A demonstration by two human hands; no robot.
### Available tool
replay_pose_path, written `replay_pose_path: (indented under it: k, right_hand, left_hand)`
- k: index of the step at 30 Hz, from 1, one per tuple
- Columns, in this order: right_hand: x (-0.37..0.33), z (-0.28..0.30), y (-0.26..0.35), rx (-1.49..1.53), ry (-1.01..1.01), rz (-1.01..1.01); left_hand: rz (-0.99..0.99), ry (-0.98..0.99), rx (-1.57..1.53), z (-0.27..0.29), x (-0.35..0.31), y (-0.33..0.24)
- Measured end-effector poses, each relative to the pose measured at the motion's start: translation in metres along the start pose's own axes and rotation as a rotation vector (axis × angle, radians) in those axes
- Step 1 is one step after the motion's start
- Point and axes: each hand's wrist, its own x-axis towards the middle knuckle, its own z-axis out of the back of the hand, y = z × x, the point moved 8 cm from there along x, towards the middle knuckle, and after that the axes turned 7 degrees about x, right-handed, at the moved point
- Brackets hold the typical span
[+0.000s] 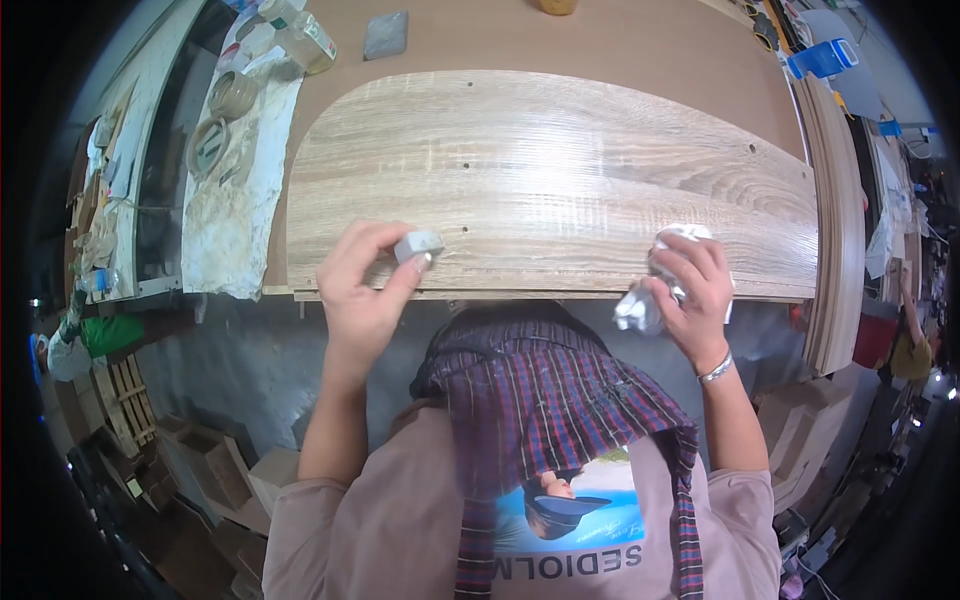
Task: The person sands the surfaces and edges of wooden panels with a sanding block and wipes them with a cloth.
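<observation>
A wood-grain panel with a curved far left corner and several small dark holes lies flat before me. Between the thumb and fingers of my left hand is a small grey block, held over the panel's near edge at the left. My right hand, with a bracelet at the wrist, is closed around a crumpled white cloth at the near edge on the right. Part of the cloth hangs below my fingers. Light glares off the middle of the panel.
Another grey block sits on the brown table top beyond the panel. At the left are a bottle, a glass jar and a tape roll on a stained sheet. Stacked boards and a blue container are at the right.
</observation>
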Motion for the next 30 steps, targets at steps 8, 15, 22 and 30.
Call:
replay_pose_path:
  k: [8, 15, 22, 30]
  right_hand:
    - [0.073, -0.069, 0.114, 0.099, -0.008, 0.322]
    - [0.050, -0.024, 0.027, -0.072, -0.243, 0.083]
    - [0.048, -0.022, 0.022, -0.063, -0.293, 0.071]
    - [0.045, -0.019, 0.020, -0.038, -0.319, 0.051]
  left_hand:
    - [0.188, -0.022, -0.129, -0.009, 0.003, 0.021]
    - [-0.256, 0.186, 0.207, -0.024, -0.003, -0.031]
    - [-0.352, 0.263, 0.318, -0.041, 0.005, -0.043]
    - [-0.359, 0.304, 0.348, -0.054, 0.003, -0.049]
